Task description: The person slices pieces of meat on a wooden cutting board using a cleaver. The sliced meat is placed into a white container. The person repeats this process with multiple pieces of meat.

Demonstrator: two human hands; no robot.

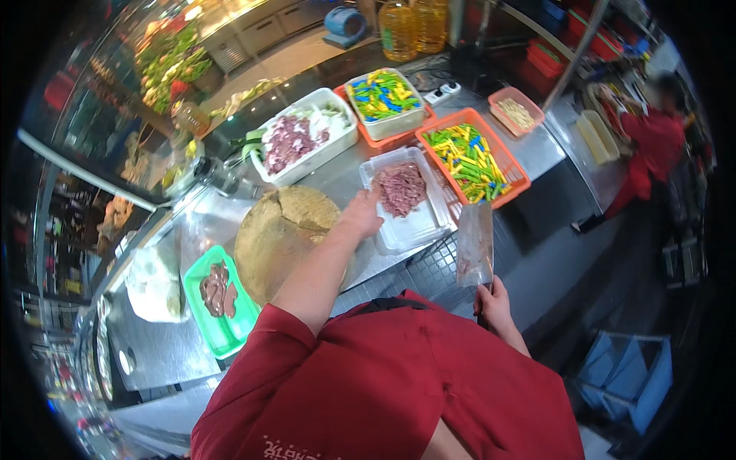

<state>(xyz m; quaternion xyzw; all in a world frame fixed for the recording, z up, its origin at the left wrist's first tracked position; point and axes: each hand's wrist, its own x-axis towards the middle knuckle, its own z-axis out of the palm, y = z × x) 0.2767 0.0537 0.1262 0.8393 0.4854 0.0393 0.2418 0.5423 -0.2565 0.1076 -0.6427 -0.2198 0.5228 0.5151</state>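
My left hand reaches over the left rim of a clear plastic container, its fingertips at the edge of a heap of sliced raw meat. The fingers look spread, and nothing shows between them. In my right hand is the handle of a cleaver; its broad, smeared blade points away from me, off the counter's front edge. Below my left forearm lies a round wooden chopping block with a cracked top. Left of the block, a green plastic basket holds dark pieces of what looks like liver.
Behind the meat stand a white tub of meat and pale pieces, and orange and white baskets of colourful small sticks. A power strip lies behind. At right, a person in red works; a blue crate sits on the floor.
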